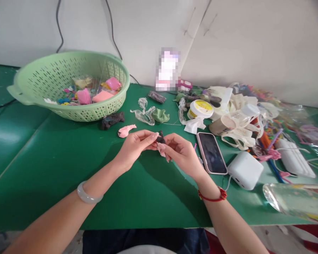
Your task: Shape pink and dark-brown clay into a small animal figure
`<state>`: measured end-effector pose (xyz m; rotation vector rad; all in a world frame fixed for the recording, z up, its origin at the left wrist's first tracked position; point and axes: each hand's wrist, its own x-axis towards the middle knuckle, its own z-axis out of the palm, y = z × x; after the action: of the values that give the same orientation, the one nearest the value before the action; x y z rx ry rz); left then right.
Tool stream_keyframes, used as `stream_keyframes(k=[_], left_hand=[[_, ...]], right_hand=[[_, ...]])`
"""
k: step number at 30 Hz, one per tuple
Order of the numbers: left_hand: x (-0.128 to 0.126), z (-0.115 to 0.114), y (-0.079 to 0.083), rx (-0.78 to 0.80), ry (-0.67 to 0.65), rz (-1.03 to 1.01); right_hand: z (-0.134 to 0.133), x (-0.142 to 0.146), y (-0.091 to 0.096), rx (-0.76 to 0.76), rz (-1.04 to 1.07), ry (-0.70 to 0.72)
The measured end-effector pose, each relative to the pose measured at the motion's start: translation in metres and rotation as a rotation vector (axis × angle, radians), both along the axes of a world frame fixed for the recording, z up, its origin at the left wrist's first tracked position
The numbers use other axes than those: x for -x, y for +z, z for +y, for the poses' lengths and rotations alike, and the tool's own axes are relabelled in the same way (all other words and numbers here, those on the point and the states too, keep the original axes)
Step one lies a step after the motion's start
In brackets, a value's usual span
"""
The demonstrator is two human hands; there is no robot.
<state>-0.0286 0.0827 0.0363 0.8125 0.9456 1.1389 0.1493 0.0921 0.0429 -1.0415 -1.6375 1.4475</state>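
My left hand and my right hand meet over the green table mat, their fingertips pinching a small dark clay piece from either side. A pink bit clings to its underside, partly hidden by my fingers. Just beyond my left hand lies a pink clay lump. A dark clay lump rests farther left, and a green clay lump sits ahead of my hands.
A pale green perforated basket holds colourful clay packets at back left. A phone, a white box, a yellow-lidded jar, a mug, crumpled transparent wrappers and a transparent bottle lie around on the right.
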Motion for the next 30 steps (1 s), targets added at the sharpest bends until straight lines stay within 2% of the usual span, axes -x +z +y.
stream_keyframes(k=[4, 9, 16, 22, 27, 30], left_hand=[[0.001, 0.0, -0.001, -0.048, -0.046, 0.018], [0.003, 0.0, -0.005, -0.226, -0.1, 0.184], [0.002, 0.0, 0.006, -0.28, 0.027, 0.347], [0.002, -0.001, 0.006, -0.32, 0.061, 0.376], [0.003, 0.0, -0.003, -0.343, 0.067, 0.261], [0.001, -0.001, -0.004, -0.282, 0.032, 0.203]], right_hand=[[-0.001, 0.0, -0.001, -0.04, -0.011, -0.017], [0.0, -0.002, -0.001, -0.046, -0.003, -0.024], [-0.003, -0.002, 0.0, -0.057, -0.023, 0.02], [-0.002, -0.002, 0.0, -0.063, -0.026, 0.02], [-0.002, -0.003, 0.006, -0.057, 0.024, -0.052], [-0.003, -0.004, 0.009, -0.081, 0.028, -0.077]])
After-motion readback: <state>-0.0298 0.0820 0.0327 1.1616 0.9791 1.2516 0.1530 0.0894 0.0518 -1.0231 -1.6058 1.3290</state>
